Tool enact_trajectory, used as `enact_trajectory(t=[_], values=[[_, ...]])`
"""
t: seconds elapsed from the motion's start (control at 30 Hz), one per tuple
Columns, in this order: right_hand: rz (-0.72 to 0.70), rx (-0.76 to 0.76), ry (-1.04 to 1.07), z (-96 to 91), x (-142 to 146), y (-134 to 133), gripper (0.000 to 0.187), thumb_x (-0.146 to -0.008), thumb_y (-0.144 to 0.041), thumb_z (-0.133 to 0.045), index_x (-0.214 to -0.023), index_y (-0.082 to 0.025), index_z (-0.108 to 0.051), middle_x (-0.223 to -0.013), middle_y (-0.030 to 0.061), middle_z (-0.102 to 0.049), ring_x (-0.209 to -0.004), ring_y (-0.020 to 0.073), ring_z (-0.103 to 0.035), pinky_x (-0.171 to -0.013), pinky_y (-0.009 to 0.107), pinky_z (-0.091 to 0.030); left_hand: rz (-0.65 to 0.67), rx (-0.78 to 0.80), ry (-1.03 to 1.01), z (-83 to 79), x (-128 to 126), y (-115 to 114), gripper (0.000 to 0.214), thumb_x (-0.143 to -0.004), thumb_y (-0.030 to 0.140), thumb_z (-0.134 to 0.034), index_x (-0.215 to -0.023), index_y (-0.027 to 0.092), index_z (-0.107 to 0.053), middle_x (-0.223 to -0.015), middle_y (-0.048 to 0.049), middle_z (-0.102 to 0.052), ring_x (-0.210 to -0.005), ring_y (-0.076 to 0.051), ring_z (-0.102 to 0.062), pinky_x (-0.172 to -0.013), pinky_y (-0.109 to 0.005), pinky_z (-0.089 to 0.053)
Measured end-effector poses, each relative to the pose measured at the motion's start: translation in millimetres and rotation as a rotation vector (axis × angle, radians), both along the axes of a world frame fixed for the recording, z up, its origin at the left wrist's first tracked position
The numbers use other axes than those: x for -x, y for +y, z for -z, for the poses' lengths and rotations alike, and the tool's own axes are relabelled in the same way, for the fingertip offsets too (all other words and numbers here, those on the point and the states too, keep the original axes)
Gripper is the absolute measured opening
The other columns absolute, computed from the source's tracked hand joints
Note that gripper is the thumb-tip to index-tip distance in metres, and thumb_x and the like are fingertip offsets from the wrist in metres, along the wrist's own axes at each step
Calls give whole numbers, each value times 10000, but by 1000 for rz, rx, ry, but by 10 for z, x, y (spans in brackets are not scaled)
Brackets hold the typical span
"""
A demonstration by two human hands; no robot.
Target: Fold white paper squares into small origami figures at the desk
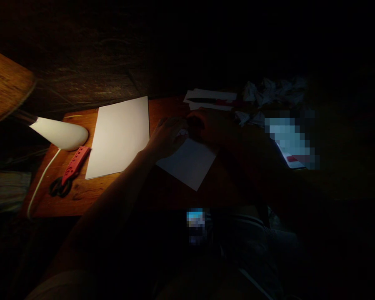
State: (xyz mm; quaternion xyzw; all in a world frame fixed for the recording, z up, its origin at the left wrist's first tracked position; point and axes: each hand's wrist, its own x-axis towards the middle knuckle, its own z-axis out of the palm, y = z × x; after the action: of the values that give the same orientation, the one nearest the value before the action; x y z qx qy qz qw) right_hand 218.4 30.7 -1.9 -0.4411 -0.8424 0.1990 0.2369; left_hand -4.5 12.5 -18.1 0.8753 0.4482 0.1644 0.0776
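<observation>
Over a white sheet of paper (189, 164) at the middle of the table, my two hands meet. My left hand (168, 132) has its fingers curled around a small folded paper (183, 132), and a bit of its white shows past the fingers. Close against it from the right is my right hand (203, 121), mostly in shadow, with curled fingers at the same folded paper; its exact grip is hard to see. The white sheet lies flat beneath both hands, one corner pointing toward me.
A stack of white paper (120, 137) lies left, beside a lamp (61, 133) with a white cord and red-sheathed scissors (71, 168). Behind my hands, a knife (206, 100) rests on paper strips. Several folded paper pieces (265, 91) and a lit phone-like screen (290, 141) are right.
</observation>
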Motion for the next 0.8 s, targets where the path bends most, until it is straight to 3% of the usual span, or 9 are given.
enact_trajectory(t=[0.27,0.8], values=[[-2,-32,-4,74,-14,41,325,-953,-306,-633,-1250,-222,-736,-1235,106,-761,-1070,288,-661,-932,397,-474,7,7,-3,-18,-4,-10,339,-983,300,-609,-1300,218,-698,-1445,-125,-702,-1399,-341,-603,-1208,-561,-429],[-28,-3,6,42,-23,41,325,-958,-297,-620,-1248,-209,-737,-1228,108,-748,-1077,276,-669,-935,395,-470,14,26,-33,-12,1,-4,340,-981,293,-602,-1300,219,-693,-1436,-123,-707,-1386,-331,-615,-1217,-553,-433]])
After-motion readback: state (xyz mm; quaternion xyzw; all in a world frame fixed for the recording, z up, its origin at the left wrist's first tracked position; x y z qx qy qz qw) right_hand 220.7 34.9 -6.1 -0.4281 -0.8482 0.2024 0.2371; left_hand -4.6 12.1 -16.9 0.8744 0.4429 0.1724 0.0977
